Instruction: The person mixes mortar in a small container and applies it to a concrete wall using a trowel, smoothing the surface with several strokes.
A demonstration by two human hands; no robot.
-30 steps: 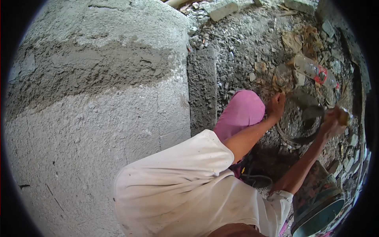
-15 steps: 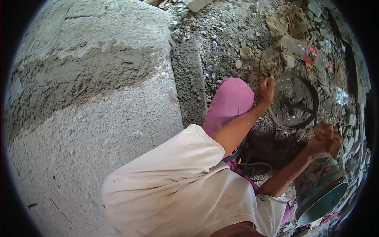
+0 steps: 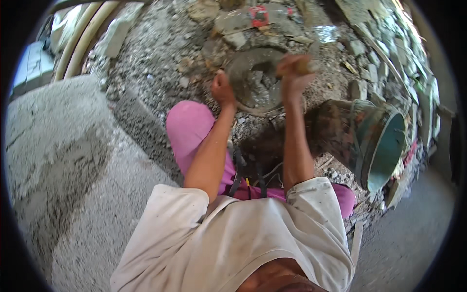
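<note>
In the head view, the person's right hand (image 3: 293,75) was over the right side of a round basin (image 3: 257,112), its fingers closed round a brownish handle (image 3: 306,67); motion blurred both. The left hand (image 3: 224,91) was at the basin's left rim, fingers curled in, though I could not tell whether they were clamped on the rim. Wet grey mix (image 3: 260,96) lay inside the basin, with a darker lump near the middle. The basin sat on rubble-strewn ground (image 3: 146,73), beyond the person's pink trousers (image 3: 189,121) and between the two hands.

A clear plastic bottle (image 3: 236,21) with a red label lay just past the basin's far edge. To the right of the right forearm, a bucket (image 3: 362,141) lay on its side, its teal inside showing. At the left was a rough grey wall (image 3: 104,209) bearing a darker wet patch (image 3: 73,180); two cream pipes (image 3: 82,41) ran near the upper left.
</note>
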